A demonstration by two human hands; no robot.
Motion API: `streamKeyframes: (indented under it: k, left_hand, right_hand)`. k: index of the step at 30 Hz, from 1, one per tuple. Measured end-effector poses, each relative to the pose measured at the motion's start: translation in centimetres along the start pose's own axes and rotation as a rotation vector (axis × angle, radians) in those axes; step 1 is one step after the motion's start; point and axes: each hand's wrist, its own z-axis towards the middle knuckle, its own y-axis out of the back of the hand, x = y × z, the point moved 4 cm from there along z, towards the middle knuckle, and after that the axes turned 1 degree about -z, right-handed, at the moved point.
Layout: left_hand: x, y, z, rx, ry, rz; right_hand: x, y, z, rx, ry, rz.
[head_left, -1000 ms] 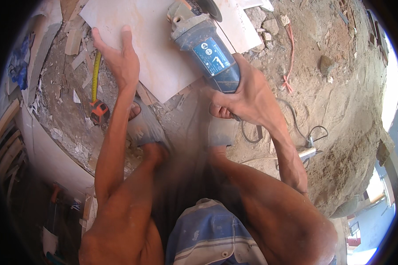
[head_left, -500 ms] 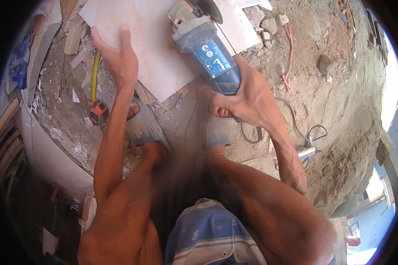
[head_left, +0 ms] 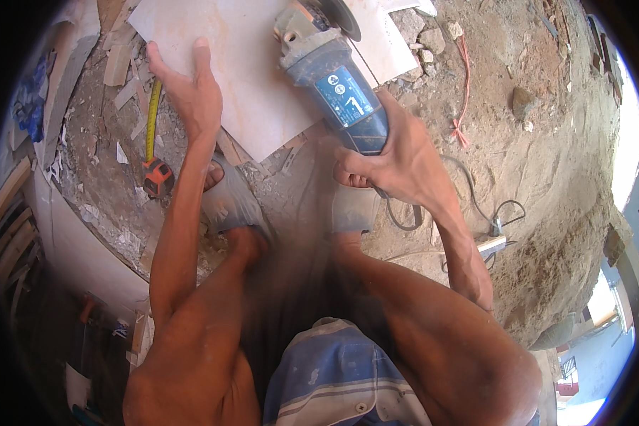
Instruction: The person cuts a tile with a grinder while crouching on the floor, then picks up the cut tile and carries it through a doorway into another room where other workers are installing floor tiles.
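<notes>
My left hand [head_left: 193,96] rests on the pale, marbled tile [head_left: 248,85] at its left edge, thumb and forefinger spread apart; any fingers beneath are hidden. My right hand [head_left: 401,156] is wrapped round the rear body of a blue angle grinder [head_left: 337,85], whose guard and disc lie over the tile at the top of the view. A dark cord runs from under that hand. Beside my left forearm, an orange-and-black tape measure [head_left: 159,177] lies on the ground with its yellow blade [head_left: 151,128] pulled out toward the tile.
Rubble [head_left: 429,44] and a red string [head_left: 461,96] lie right of the tile. Looped cable [head_left: 497,213] crosses the dirt near a light board [head_left: 491,246]. Wood strips [head_left: 14,199], blue crumpled material [head_left: 32,106] and debris line the left. My sandalled feet [head_left: 231,199] stand below the tile.
Very little differs: my left hand has shifted very slightly upward, and the grinder has moved a few pixels to the right, still in my right hand's grip.
</notes>
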Motion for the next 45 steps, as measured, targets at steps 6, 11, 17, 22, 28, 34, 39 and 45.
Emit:
streamKeyframes:
  k: [6, 11, 17, 22, 28, 34, 39, 45]
  left_hand:
    - [0.2, 0.0, 0.1, -0.001, -0.016, -0.007]
    - [0.3, 0.0, 0.1, -0.004, -0.022, -0.004]
    - [0.2, 0.0, 0.0, -0.002, -0.016, -0.016]
    - [0.2, 0.0, 0.1, -0.002, -0.024, 0.000]
    - [0.2, -0.1, 0.0, -0.003, -0.015, -0.029]
    - [0.2, 0.1, 0.0, -0.004, -0.015, -0.024]
    - [-0.1, 0.0, 0.0, 0.002, -0.005, -0.014]
    - [0.1, -0.1, 0.0, -0.002, -0.005, -0.025]
  right_hand:
    - [-0.6, -0.1, -0.3, -0.006, 0.005, -0.028]
    - [-0.8, -0.1, -0.5, -0.027, 0.026, -0.061]
    - [-1.0, -0.1, -0.9, -0.035, 0.016, -0.083]
    - [-1.5, -0.1, -1.0, -0.044, 0.038, -0.079]
    - [-1.4, -0.1, -1.3, -0.046, 0.022, -0.072]
    - [-1.5, -0.2, -1.4, -0.046, 0.016, -0.086]
    - [-1.7, 0.0, -1.7, -0.057, 0.009, -0.077]
    - [-1.6, 0.0, -2.1, -0.044, -0.011, -0.076]
